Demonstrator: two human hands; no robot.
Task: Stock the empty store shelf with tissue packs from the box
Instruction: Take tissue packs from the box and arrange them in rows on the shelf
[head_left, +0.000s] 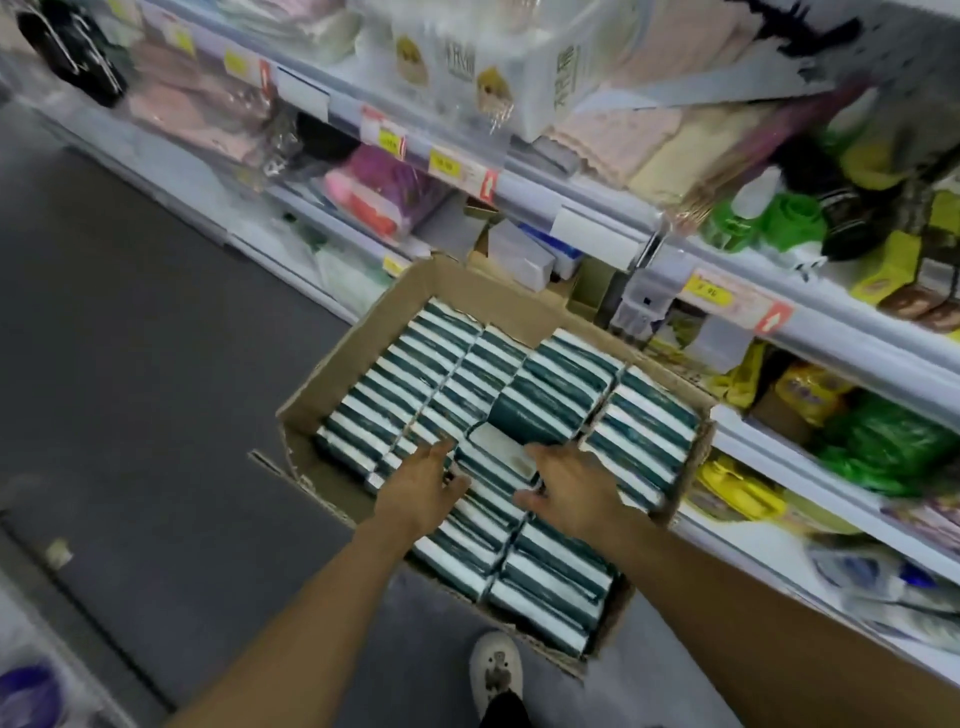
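Box: the cardboard box (332, 379) sat on the floor beside the shelves, handy for restocking.
Packs: tissue packs (561, 387) lay inside in rows (nearly full).
Hands: left hand (423, 486) and right hand (569, 486) flanked one raised pack (501, 454); each grip loose, clasping nothing yet.

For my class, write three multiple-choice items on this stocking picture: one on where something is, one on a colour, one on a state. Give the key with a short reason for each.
1. Where does the cardboard box sit?
A. On the top shelf
B. On the floor beside the shelves
C. On a trolley

2. What colours are the tissue packs?
A. Dark green and white
B. Red and yellow
C. All black

3. How full is the box?
A. Empty
B. Holding one pack
C. Nearly full

Key: B, the box stands on grey floor by the shelving; A, green and white stripes show; C, rows fill it where the left hand and right hand reach in.
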